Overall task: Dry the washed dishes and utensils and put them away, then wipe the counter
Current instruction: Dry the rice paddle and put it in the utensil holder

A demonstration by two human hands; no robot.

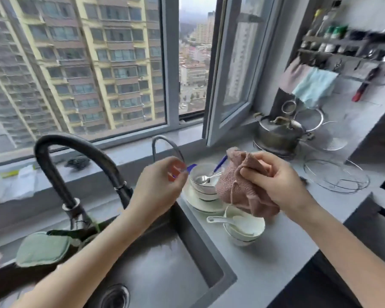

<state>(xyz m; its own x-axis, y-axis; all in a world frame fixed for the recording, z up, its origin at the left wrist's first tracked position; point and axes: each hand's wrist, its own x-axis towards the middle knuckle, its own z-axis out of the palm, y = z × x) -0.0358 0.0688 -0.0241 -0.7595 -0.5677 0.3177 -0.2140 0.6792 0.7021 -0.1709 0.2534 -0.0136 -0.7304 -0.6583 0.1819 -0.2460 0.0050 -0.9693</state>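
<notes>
Closest in is the sink, with the left forearm crossing above it. The left hand hovers at the basin's far right corner, fingers curled toward the thumb, but motion blur hides whether they pinch anything (a sliver of blue shows at the fingertips). Fingers and thumb of the right hand are bunched round a pink cloth, held above the counter just beside the dishes. Those wait on the counter right of the sink: a near stack of bowls with a white soup spoon lying in the top one, and behind it a far stack of bowls standing on a plate, holding a metal spoon and a blue handle. Glazed ware like this is likely rigid, breakable and slick if damp. I would take the spoons out first, lift one bowl at a time by the rim with the bare hand, and let the soft, limp cloth wrap the wall and mould inside it.
</notes>
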